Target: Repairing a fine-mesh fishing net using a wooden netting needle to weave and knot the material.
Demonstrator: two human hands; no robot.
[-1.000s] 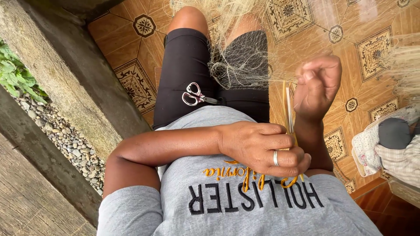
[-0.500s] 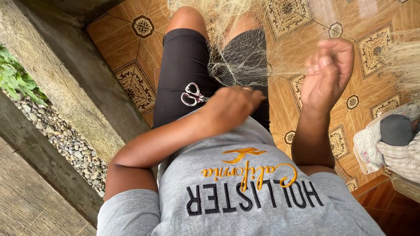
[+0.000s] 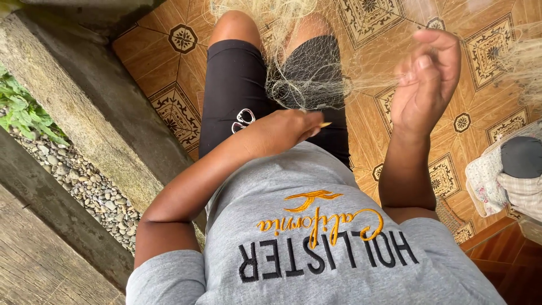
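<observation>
I am sitting, looking down at my grey shirt and black shorts. A pale, fine fishing net (image 3: 305, 79) lies bunched over my right thigh and spreads out over the floor. My left hand (image 3: 279, 133) rests over my lap, closed on a thin yellowish netting needle (image 3: 323, 124) whose tip pokes out toward the net. My right hand (image 3: 426, 85) is raised to the right with its fingers curled, pinching strands of the net. A pair of small scissors (image 3: 243, 120) lies on my left thigh, just left of my left hand.
Brown patterned floor tiles (image 3: 180, 107) lie beneath my legs. A concrete ledge (image 3: 84, 107) runs along the left, with gravel (image 3: 84, 186) and green plants (image 3: 22, 113) beyond it. A bundle of cloth (image 3: 508, 175) sits at the right edge.
My left hand has moved away from my right hand near my belly, up and left to my lap. My right hand has risen and shifted right, pulling net strands.
</observation>
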